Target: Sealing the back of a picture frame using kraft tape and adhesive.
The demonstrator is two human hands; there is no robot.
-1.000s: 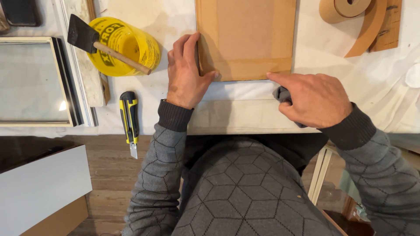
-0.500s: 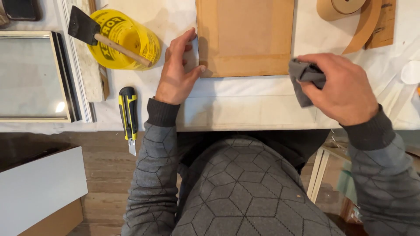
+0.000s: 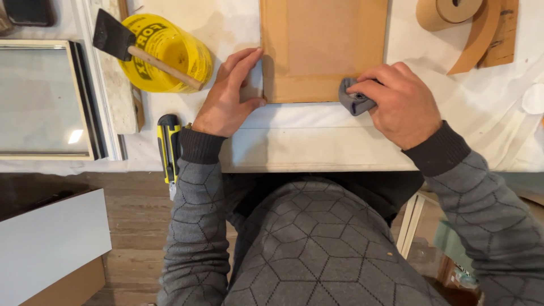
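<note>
Lying flat on white-covered surface [image 3: 317, 147]: brown backing board [image 3: 323, 48], top edge cut off by frame. Resting beside it at left: framed glass panel [image 3: 39, 99], yellow tub [image 3: 170, 56] carrying foam brush [image 3: 122, 42], yellow utility knife [image 3: 168, 147]. Bracing board's left edge: left hand [image 3: 229, 96], grip open, fingers flat. Pinching grey cloth [image 3: 354, 102] against board's lower right corner: right hand [image 3: 396, 105], grip closed.
</note>
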